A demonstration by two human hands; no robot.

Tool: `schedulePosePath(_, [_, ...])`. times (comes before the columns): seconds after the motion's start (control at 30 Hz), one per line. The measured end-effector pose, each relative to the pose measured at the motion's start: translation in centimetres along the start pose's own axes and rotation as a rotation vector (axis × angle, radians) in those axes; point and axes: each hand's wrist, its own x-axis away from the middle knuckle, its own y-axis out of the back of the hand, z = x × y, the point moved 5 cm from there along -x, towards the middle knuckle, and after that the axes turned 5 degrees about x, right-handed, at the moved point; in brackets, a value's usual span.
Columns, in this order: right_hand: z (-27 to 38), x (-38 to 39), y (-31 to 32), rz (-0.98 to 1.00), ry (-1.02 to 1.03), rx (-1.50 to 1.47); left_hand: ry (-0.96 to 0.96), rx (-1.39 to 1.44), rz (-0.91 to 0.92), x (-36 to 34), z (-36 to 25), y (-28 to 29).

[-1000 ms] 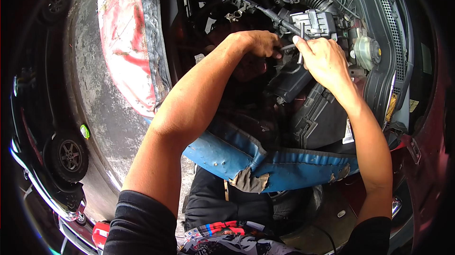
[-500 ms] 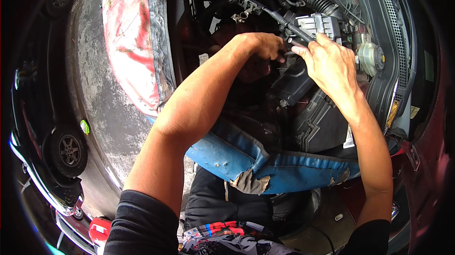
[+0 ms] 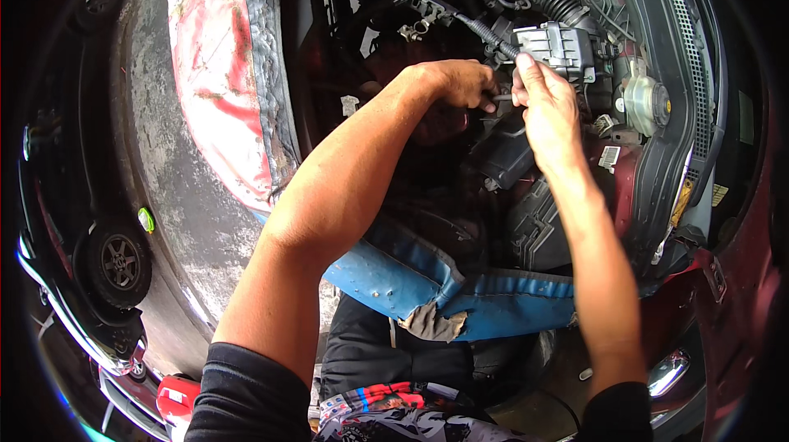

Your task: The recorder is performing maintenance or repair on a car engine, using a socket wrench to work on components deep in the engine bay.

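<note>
In the engine bay, my left hand (image 3: 467, 84) is closed low beside a short grey tube-like piece (image 3: 504, 98); what sits between its fingers is hidden. My right hand (image 3: 544, 97) is closed, thumb up, around the lower end of a black corrugated wiring harness (image 3: 486, 34). Its fingertips also meet the grey piece, so the two hands are almost touching. Up the harness, a metal clamp (image 3: 417, 29) hangs near its far end. A black box-shaped cover (image 3: 503, 152) lies just below my hands.
Behind my right hand are a grey ribbed housing (image 3: 557, 47) and a black bellows hose (image 3: 559, 4). A pale fluid reservoir (image 3: 645, 101) stands to the right. A torn blue cover (image 3: 518, 306) drapes the near edge, a red one (image 3: 218, 72) the left. Parked cars line the far left.
My right hand has moved left and closed on the harness, its forearm swinging inward. My left hand stays almost in place. The reservoir side is less covered by my arm.
</note>
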Motion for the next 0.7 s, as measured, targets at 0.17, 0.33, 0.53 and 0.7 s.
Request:
schedulePosePath(0.17, [0.9, 0.5, -1.6, 0.018, 0.042, 0.067, -0.020, 0.057, -0.016, 0.3, 1.5, -0.5])
schedulePosePath(0.33, [4.9, -0.6, 1.6, 0.243, 0.683, 0.599, -0.020, 0.020, -0.081, 0.1, -0.4, 1.5])
schedulePosePath(0.53, [4.6, -0.2, 1.6, 0.416, 0.803, 0.696, 0.041, -0.089, -0.061, 0.2, 0.2, 1.2])
schedulePosePath(0.7, [4.7, 0.4, 1.8, 0.409, 0.918, 0.790, 0.047, -0.027, -0.065, 0.6, -0.2, 1.5])
